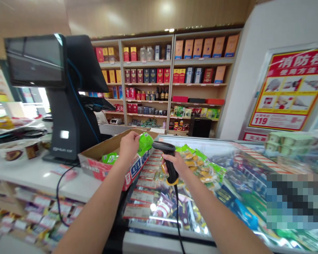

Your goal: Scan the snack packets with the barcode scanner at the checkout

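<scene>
Left hand (128, 148) closed on a green packet (145, 144), just above a cardboard box (100, 167) with another green packet (110, 158) inside. Right hand (176, 165) wrapped around a black barcode scanner (171, 174), over a glass-topped freezer (159, 238) full of packets.

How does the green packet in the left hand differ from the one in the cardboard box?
The held packet is raised and tilted in the left hand, while the boxed packet lies low in the box, untouched. The held packet also shows more of its length; the boxed one shows only a short stretch beside the hand. Both are bright green packs.
</scene>
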The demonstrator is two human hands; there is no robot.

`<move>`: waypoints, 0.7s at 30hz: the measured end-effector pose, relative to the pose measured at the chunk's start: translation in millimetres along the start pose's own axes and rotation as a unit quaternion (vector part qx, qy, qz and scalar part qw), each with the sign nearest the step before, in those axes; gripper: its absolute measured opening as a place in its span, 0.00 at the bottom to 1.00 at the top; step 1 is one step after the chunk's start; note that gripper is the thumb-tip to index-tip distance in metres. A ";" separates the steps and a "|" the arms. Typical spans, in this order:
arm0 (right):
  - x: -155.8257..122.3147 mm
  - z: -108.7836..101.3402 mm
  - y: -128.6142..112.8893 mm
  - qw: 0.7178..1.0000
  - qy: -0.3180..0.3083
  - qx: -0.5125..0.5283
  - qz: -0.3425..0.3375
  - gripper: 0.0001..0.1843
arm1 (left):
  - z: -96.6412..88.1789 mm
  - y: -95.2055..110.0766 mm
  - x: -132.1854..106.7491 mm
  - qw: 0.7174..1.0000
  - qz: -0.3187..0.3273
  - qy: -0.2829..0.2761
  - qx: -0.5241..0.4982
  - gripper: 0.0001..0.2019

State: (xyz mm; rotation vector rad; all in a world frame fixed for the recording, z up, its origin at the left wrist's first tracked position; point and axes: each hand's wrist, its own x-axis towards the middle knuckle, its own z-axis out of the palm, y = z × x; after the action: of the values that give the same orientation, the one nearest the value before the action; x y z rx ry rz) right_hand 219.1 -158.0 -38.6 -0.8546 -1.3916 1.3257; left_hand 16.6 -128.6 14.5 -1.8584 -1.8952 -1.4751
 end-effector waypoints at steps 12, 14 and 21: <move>10.2 30.8 -1.1 1.000 0.003 -0.013 -0.005 0.15 | -18.1 -51.9 5.5 0.984 0.075 0.157 -0.025 0.15; 10.2 14.9 4.1 0.999 0.031 -0.004 -0.007 0.15 | -1.8 -30.3 -3.9 0.981 0.119 0.131 -0.080 0.13; 0.6 -40.5 17.6 0.992 0.123 0.014 -0.019 0.15 | 99.1 21.8 -32.4 0.976 0.025 -0.203 -0.077 0.14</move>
State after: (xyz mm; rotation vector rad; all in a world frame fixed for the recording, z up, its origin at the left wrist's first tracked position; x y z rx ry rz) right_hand 255.2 -143.4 -59.4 -0.9355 -1.1876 1.1654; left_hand 94.5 -90.1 -46.9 -2.4172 -1.9165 -1.3403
